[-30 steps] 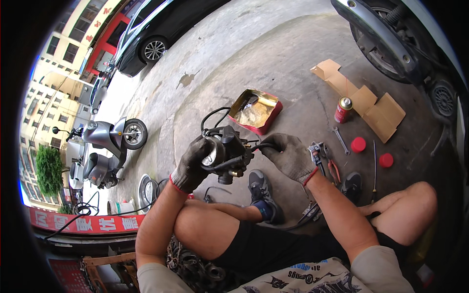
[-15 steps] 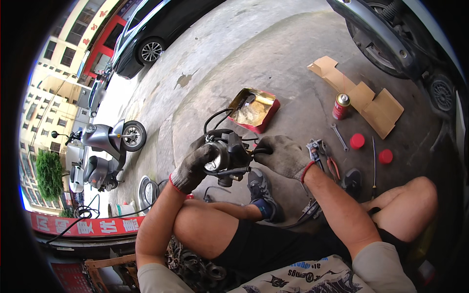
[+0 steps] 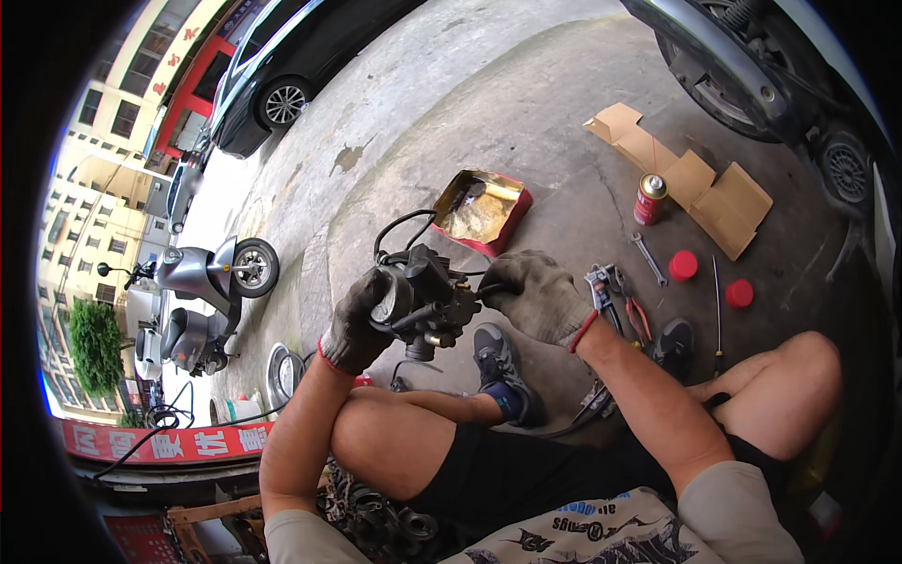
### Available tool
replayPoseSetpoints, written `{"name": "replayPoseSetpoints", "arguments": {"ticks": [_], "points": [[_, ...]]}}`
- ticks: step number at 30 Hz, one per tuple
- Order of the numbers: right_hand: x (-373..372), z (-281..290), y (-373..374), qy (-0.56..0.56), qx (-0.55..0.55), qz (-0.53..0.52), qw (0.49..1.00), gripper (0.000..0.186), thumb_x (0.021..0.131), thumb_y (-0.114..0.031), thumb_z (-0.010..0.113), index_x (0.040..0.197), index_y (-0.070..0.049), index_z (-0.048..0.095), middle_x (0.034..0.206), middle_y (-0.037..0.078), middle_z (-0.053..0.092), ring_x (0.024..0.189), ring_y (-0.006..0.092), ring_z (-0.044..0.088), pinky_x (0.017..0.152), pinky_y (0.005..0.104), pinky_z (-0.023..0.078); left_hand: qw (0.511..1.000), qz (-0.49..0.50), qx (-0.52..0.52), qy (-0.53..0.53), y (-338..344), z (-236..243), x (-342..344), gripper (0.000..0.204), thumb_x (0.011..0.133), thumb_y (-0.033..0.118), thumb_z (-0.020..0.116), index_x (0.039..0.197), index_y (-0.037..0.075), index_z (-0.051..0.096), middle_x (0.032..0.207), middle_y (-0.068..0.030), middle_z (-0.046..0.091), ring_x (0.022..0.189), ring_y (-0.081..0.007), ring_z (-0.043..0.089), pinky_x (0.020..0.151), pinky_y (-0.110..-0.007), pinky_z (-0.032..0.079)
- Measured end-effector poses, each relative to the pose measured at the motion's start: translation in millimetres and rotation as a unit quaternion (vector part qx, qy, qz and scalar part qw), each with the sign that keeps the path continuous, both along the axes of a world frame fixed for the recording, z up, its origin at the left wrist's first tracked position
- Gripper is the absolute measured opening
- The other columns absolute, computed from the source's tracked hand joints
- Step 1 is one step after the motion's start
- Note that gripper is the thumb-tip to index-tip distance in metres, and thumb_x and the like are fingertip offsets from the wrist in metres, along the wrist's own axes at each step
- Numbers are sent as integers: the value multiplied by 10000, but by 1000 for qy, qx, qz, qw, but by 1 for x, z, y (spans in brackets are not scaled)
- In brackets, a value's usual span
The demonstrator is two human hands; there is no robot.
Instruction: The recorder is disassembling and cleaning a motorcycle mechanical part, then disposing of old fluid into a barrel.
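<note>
A carburetor [image 3: 430, 299], dark and metallic with a round silver mouth and a brass fitting, is held up over my lap. My left hand [image 3: 355, 324], in a grey work glove, grips it by the silver-mouthed side. From its upper part a black hose [image 3: 399, 222] loops toward the red tray. On the other side, my gloved right hand [image 3: 534, 293] is closed in a pinch beside the carburetor. A thin dark piece shows between its fingertips and the carburetor body, too small to name.
Beyond my hands lies a red tray [image 3: 517, 218] with a gold inside. To the right are a spray can [image 3: 649, 199], flattened cardboard [image 3: 733, 209], a wrench [image 3: 649, 258], pliers [image 3: 639, 320], two red caps [image 3: 683, 265] and a screwdriver [image 3: 717, 315]. A scooter [image 3: 202, 282] stands left.
My left hand has turned the carburetor and shifted it slightly left, bringing the brass fitting into sight. My right hand keeps its pinch, with a slightly wider gap to the carburetor.
</note>
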State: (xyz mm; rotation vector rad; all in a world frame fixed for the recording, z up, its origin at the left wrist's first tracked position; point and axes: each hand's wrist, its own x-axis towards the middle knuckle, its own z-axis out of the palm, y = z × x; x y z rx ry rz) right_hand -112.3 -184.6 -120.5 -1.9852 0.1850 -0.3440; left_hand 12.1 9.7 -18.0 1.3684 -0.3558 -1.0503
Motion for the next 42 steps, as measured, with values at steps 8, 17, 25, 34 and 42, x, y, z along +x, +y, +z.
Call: {"name": "replayPoseSetpoints", "arguments": {"ticks": [8, 17, 25, 34, 42], "points": [[1, 8, -2, 77, -55, 53, 994, 203, 783, -245, 632, 888, -84, 698, 887, 127, 681, 910, 298, 635, 814, 415, 482, 992, -82, 44, -89, -11, 7, -3, 881, 745, 548, 689, 1329, -54, 420, 1212, -187, 584, 1102, -272, 595, 957, -401, 476], [10, 6, -12, 151, 7, 173, 973, 372, 797, -378, 615, 978, -64, 696, 961, 157, 681, 941, 302, 637, 829, 398, 485, 966, -141, 96, -193, -16, 10, -10, 890, 674, 522, 736, 1306, -37, 452, 1139, -124, 613, 1032, -195, 607, 913, -338, 478], [-3, -6, 18, 76, 120, -56, 988, 269, 823, -295, 610, 920, -48, 653, 906, 157, 675, 932, 323, 628, 848, 410, 465, 981, -67, 64, -170, -18, 11, -12, 892, 692, 516, 680, 1323, -56, 416, 1157, -133, 596, 1064, -198, 586, 956, -320, 440], [-8, 6, 13, 75, 37, -9, 996, 232, 831, -230, 610, 947, -37, 668, 927, 171, 670, 918, 325, 641, 819, 414, 493, 980, -88, 72, -162, -12, 9, -9, 950, 655, 553, 713, 1327, -46, 409, 1215, -203, 578, 1104, -277, 595, 962, -391, 472], [-4, 5, 6, 23, -142, 34, 989, 160, 795, -199, 620, 880, -77, 680, 859, 147, 673, 872, 345, 637, 787, 444, 491, 991, -87, 59, -78, -9, 7, -9, 892, 678, 515, 701, 1313, -49, 428, 1194, -162, 588, 1099, -252, 591, 977, -375, 454]]}}
